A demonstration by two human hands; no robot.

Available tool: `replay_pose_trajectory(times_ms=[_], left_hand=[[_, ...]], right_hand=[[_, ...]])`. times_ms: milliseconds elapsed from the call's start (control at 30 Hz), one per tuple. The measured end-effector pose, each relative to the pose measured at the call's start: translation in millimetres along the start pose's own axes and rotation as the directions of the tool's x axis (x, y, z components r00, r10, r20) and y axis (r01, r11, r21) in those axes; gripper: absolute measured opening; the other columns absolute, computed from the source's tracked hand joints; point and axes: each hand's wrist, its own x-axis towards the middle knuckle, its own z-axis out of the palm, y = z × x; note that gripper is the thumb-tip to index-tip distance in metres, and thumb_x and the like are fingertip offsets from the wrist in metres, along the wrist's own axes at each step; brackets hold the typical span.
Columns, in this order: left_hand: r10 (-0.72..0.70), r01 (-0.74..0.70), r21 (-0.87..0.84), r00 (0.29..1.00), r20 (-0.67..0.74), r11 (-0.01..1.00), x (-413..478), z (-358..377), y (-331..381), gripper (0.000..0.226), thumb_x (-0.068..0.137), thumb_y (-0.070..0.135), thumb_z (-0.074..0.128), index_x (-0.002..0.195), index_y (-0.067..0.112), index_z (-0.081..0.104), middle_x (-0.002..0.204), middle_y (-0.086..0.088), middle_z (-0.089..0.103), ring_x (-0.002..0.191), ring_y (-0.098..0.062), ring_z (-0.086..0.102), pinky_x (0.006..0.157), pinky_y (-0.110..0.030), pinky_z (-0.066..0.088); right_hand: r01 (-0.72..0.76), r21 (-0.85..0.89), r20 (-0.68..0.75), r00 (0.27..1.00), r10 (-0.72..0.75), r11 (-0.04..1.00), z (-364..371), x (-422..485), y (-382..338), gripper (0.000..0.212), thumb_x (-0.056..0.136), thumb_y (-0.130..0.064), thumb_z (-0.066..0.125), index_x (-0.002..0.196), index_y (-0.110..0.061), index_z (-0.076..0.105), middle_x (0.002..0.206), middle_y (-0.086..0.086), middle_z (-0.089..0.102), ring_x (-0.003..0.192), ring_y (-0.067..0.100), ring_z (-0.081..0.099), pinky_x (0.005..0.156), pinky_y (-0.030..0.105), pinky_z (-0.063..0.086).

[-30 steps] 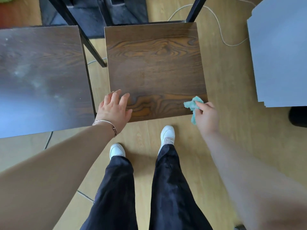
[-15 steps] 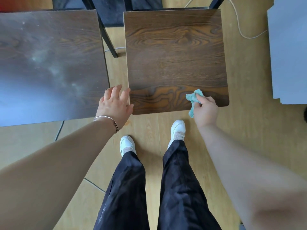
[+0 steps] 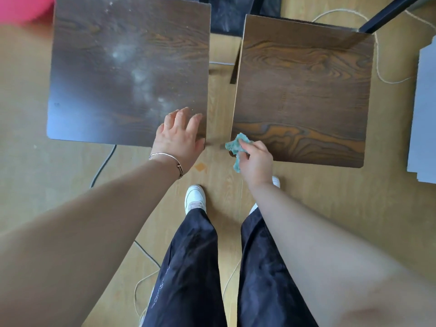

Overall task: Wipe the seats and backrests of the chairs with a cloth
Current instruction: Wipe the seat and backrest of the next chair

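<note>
Having swept along the front edge of the right seat (image 3: 302, 95), the cloth (image 3: 236, 144) sits at that seat's lower-left corner, pinched in the right hand (image 3: 257, 161), while the left hand (image 3: 179, 138) has shifted, fingers flat, onto the dusty left seat (image 3: 127, 74), likely next for wiping.

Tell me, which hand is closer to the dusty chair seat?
Left. The left hand lies on the dusty seat at its near right corner. The right hand, gripping the cloth, is across the gap at the cleaner seat, by its near left corner.
</note>
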Motion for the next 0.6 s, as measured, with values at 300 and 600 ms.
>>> replay_pose_trajectory(times_ms=[300, 600], left_hand=[[-0.076, 0.076, 0.009, 0.997, -0.026, 0.997, -16.0, -20.3, -21.9, 0.057, 0.095, 0.040, 0.048, 0.146, 0.022, 0.031, 0.152, -0.009, 0.027, 0.137, -0.033, 0.023, 0.108, -0.046, 0.032], [-0.049, 0.048, -0.036, 0.999, -0.008, 0.998, 18.0, -37.5, 56.9, 0.057, 0.096, 0.041, 0.045, 0.147, 0.022, 0.028, 0.153, -0.007, 0.025, 0.136, -0.031, 0.025, 0.107, -0.043, 0.031]], right_hand=[[-0.097, 0.206, 0.215, 0.975, 0.052, 0.974, 4.1, 0.4, -49.4, 0.031, 0.090, -0.010, 0.063, 0.119, -0.017, 0.070, 0.095, -0.003, 0.060, 0.085, 0.009, 0.057, 0.072, 0.006, 0.039], [-0.261, 0.453, 0.224, 0.959, 0.175, 0.853, -101.3, 54.6, -10.7, 0.025, 0.091, -0.022, 0.063, 0.115, -0.021, 0.071, 0.101, -0.002, 0.073, 0.093, 0.014, 0.071, 0.085, 0.037, 0.059]])
